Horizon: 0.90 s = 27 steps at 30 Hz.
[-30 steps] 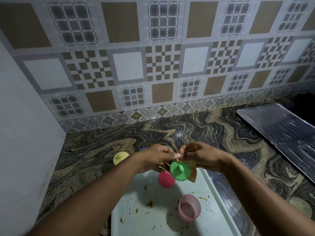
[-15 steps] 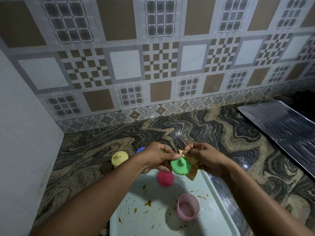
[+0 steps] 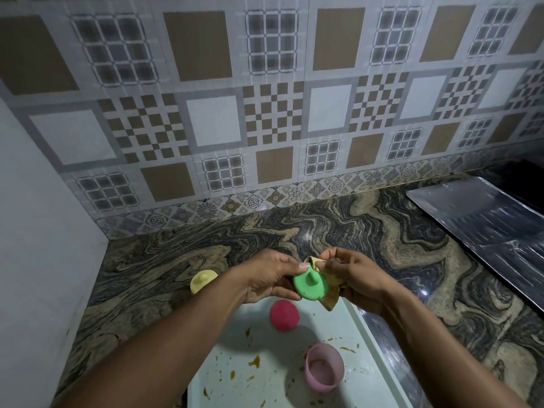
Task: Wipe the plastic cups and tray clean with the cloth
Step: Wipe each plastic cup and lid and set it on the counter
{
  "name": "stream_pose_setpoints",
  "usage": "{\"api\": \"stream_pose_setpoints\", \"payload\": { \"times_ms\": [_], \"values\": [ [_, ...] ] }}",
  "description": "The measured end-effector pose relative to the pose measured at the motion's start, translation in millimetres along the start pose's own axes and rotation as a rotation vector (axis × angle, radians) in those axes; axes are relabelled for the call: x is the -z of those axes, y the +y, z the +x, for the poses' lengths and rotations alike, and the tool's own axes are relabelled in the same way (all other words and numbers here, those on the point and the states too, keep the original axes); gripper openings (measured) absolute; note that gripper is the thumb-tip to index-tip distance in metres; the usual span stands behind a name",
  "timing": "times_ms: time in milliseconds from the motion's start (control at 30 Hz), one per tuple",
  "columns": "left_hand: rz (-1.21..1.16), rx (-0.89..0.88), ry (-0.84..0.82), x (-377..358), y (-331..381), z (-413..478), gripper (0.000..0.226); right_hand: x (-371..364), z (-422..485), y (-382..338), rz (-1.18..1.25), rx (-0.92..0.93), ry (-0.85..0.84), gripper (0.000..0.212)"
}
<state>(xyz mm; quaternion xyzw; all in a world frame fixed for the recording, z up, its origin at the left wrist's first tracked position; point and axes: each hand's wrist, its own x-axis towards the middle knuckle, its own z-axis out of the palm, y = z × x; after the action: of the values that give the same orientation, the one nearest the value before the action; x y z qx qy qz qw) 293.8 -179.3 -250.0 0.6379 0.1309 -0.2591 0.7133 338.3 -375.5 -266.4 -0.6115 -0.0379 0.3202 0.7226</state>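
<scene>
Wiping small green plastic cup (image 3: pixel 310 286), pinched in left hand (image 3: pixel 266 276); right hand (image 3: pixel 351 273) grips tan cloth (image 3: pixel 329 293) beside it. Advice: rotate cup, press cloth into rim.

two bare forearms reach in from the bottom edge, no sleeves showing up to where the view cuts them off. left hand (image 3: pixel 266 278) and right hand (image 3: pixel 357 273) wear no gloves, rings, watch or bands.
</scene>
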Motion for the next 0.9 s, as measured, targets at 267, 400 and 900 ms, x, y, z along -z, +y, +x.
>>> {"api": "stream_pose_setpoints", "payload": {
  "times_ms": [267, 400, 900],
  "values": [
    [-0.136, -0.031, 0.059, -6, -13, 5, 0.016, -10, -9, 19, 0.18, 0.037, 0.14, 0.014],
    [0.119, 0.139, -0.054, -2, 2, -3, 0.049, -1, -12, -2, -0.006, -0.018, -0.104, 0.024],
    [0.138, 0.004, 0.512, -24, -11, 17, 0.049, -33, -15, 34, 0.223, 0.078, 0.133, 0.021]
  ]
}}
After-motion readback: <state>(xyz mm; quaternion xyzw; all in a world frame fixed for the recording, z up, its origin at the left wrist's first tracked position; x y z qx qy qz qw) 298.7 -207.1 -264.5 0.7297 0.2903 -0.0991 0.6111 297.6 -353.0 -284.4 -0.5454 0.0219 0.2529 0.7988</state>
